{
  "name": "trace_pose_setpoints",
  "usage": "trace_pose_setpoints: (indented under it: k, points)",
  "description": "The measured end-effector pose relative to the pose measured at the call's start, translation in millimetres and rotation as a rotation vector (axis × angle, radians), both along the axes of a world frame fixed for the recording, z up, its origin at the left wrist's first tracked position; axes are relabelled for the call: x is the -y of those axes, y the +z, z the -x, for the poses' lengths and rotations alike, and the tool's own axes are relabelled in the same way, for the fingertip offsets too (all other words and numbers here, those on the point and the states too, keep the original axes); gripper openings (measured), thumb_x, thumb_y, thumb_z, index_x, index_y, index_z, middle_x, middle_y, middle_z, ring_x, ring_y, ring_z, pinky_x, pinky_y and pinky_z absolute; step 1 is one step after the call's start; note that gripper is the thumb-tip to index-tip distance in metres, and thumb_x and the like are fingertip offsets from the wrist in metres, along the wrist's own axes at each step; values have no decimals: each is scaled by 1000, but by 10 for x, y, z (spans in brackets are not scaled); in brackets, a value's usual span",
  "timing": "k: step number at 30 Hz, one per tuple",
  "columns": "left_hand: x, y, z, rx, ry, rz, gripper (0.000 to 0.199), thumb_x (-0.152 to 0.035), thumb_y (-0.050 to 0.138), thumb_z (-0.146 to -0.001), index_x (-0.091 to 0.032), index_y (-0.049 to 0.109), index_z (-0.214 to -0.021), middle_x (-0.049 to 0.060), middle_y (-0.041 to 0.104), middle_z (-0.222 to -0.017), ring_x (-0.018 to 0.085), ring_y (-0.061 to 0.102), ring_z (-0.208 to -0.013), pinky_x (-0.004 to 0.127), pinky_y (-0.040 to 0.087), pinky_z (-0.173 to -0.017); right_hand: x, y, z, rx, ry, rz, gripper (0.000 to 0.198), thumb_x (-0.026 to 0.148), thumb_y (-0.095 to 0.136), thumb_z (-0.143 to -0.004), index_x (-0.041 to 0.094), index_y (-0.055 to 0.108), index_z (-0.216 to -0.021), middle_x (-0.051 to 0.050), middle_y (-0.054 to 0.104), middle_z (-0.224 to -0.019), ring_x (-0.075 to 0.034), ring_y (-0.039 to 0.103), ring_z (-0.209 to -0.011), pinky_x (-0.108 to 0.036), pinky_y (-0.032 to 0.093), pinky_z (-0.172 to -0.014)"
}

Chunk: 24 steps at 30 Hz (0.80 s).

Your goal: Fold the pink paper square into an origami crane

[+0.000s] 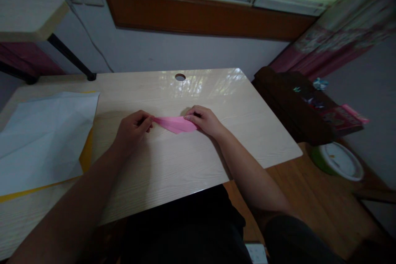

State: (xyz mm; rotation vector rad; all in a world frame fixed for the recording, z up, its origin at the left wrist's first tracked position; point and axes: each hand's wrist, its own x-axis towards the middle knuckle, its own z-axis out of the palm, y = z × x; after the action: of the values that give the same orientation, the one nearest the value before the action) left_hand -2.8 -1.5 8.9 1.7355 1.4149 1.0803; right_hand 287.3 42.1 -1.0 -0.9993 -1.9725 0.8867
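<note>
A folded piece of pink paper [173, 123] stretches between my two hands, just over the pale wooden desk [185, 165]. Its left end narrows to a point, pinched between the thumb and fingers of my left hand [133, 128]. My right hand [206, 120] grips the wider right end, the thumb lying on top and the fingers behind. Fold lines run along the paper's length. The part of it under my right fingers is hidden.
White creased sheets [46, 132] lie on a yellow sheet [87, 152] at the desk's left. A shelf leg [72, 57] stands at the back left, near a cable hole [180, 77]. Right of the desk are a dark wooden cabinet [287, 103] and a green-and-white bin [340, 161].
</note>
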Motion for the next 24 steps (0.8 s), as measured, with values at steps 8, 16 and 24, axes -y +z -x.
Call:
trace_pose_setpoints:
  k: [8, 16, 24]
  points:
    - [2, 20, -21, 162, 84, -28, 21, -40, 72, -87, -20, 70, -90, -1, 68, -67, 12, 65, -59, 22, 52, -58, 11, 49, 28, -35, 5, -141, 17, 38, 74, -90, 22, 73, -85, -3, 66, -85, -17, 62, -83, -31, 49, -77]
    - [45, 62, 4, 91, -73, -91, 20, -38, 72, -88, -21, 77, -98, 1, 68, -78, 12, 65, -64, 24, 54, -60, 33, 37, 48, -23, -7, -249, 15, 37, 72, -92, 23, 73, -86, -5, 67, -90, -19, 62, -89, -35, 51, -82]
    - [49, 86, -13, -171, -66, -374, 13, -32, 68, -92, -24, 77, -98, 4, 71, -94, 16, 66, -87, 28, 55, -81, 38, 90, -1, 136, -129, -431, 12, 37, 68, -95, 27, 74, -93, -7, 66, -93, -24, 58, -95, -44, 47, -89]
